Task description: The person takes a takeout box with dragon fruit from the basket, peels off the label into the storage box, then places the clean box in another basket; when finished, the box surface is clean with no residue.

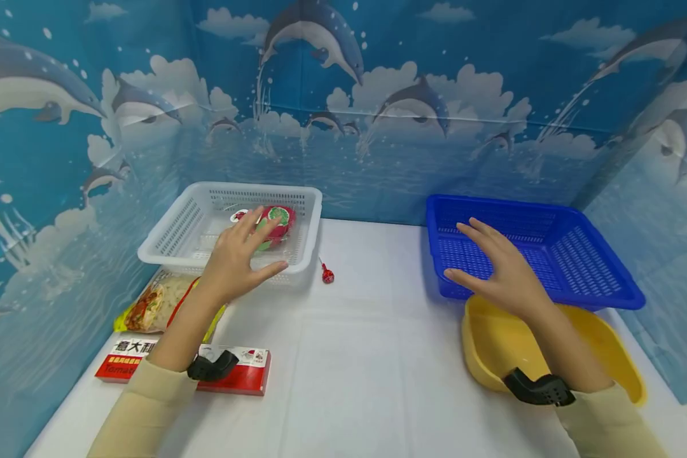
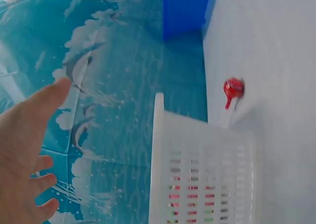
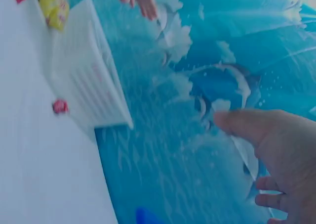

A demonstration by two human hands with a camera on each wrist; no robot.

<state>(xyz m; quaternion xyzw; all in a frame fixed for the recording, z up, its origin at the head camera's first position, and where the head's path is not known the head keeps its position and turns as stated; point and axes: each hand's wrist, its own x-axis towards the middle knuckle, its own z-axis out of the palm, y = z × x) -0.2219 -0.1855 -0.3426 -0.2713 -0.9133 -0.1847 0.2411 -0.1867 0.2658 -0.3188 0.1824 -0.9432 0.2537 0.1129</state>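
Observation:
My left hand [image 1: 237,257] hovers over the near side of a white plastic basket [image 1: 174,219], fingers spread and holding nothing. Inside that basket lies a clear-wrapped red and green package [image 1: 279,219], partly covered by the hand. My right hand [image 1: 500,270] is raised over the near left part of a blue basket [image 1: 592,254], its fingers apart and nothing in them. Between the baskets a red-wrapped lollipop [image 1: 327,275] lies on the white table, near the white basket's right corner. In the left wrist view, the lollipop [image 2: 234,88] shows beyond the basket wall [image 2: 202,174].
A yellow basin [image 1: 483,356] stands in front of the blue basket, under my right forearm. At the left lie a bag of food with yellow edges [image 1: 154,305] and a red and white box [image 1: 240,372], both partly behind my left forearm. A dolphin-print curtain [image 1: 372,165] surrounds the table.

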